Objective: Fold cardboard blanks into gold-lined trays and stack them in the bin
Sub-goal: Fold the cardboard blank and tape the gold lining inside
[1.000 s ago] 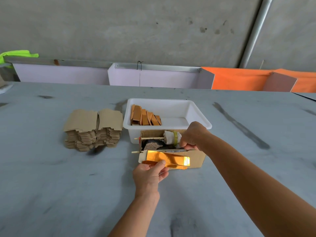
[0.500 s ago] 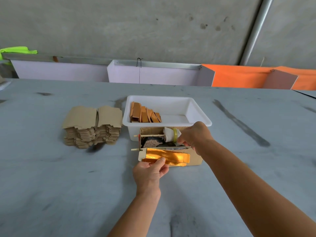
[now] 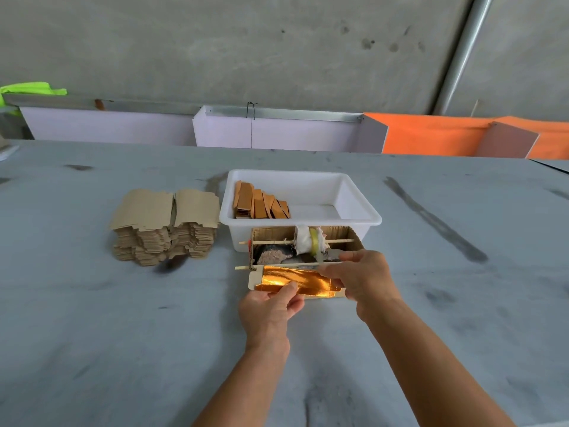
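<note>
A person's two hands work a gold-lined cardboard blank (image 3: 295,280) at a grey surface (image 3: 92,334), seen from a head-worn camera. The left hand (image 3: 271,306) pinches the blank's near edge, thumb laid on the gold foil; the right hand (image 3: 361,277) grips its right end, fingers curled over the top. The blank is held just in front of a small open cardboard box (image 3: 351,238), which carries two thin wooden sticks (image 3: 271,241) across it, one threaded through a white cloth-wrapped roll (image 3: 308,243) with a yellow band.

Behind the box and touching it stands a white plastic bin (image 3: 360,208), with a row of folded trays (image 3: 261,204) leaning at its left end. Left of the bin, close beside it, sits a stack of unfolded brown blanks (image 3: 166,226). Lilac panels (image 3: 277,134) and orange panels (image 3: 431,134) line the far edge below a concrete wall (image 3: 277,41). No brand, label or writing can be read on anything.
</note>
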A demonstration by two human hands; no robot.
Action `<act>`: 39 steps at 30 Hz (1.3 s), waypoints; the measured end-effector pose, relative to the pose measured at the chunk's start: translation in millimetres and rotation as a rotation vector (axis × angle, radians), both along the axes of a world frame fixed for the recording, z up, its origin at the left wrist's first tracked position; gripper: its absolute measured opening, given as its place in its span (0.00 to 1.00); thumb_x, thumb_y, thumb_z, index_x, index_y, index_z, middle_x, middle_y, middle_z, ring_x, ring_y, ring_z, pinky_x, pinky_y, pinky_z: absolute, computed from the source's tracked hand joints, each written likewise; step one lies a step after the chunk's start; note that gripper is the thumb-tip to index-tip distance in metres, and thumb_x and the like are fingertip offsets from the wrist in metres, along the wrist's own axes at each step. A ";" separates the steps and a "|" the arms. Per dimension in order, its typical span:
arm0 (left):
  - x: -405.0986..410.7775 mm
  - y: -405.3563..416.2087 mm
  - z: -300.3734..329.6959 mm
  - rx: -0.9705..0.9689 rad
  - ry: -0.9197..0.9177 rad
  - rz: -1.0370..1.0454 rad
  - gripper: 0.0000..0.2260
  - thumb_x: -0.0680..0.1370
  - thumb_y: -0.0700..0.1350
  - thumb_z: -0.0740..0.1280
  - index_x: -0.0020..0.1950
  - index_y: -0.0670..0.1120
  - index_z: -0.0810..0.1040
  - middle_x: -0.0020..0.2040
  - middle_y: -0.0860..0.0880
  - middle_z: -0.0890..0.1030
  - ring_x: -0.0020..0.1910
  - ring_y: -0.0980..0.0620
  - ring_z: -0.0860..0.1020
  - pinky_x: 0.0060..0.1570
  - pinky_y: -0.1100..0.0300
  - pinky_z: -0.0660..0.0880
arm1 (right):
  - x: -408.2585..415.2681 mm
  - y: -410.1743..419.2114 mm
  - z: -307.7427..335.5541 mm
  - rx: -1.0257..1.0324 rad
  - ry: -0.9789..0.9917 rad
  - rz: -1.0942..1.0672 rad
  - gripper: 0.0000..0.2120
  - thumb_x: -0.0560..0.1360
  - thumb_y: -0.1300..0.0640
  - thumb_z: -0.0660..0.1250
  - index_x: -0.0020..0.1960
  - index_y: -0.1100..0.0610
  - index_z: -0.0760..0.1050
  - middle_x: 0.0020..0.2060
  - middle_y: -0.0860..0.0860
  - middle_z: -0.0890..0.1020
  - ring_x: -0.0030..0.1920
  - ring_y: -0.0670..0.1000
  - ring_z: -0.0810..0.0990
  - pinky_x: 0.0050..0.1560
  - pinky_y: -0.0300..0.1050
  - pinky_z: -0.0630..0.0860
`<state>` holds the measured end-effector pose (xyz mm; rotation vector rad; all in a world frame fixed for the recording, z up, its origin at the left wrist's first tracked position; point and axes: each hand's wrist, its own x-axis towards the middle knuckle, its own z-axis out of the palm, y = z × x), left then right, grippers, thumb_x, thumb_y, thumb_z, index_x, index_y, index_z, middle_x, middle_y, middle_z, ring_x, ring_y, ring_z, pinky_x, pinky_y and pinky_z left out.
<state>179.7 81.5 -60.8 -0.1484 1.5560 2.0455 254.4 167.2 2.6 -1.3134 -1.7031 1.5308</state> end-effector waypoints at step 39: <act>7.6 -5.4 4.7 0.124 0.068 -0.013 0.05 0.70 0.31 0.71 0.42 0.37 0.77 0.36 0.41 0.81 0.26 0.52 0.80 0.28 0.64 0.77 | 16.0 -19.1 -42.6 0.239 0.192 0.040 0.12 0.68 0.66 0.74 0.40 0.52 0.74 0.29 0.48 0.83 0.30 0.41 0.80 0.29 0.31 0.70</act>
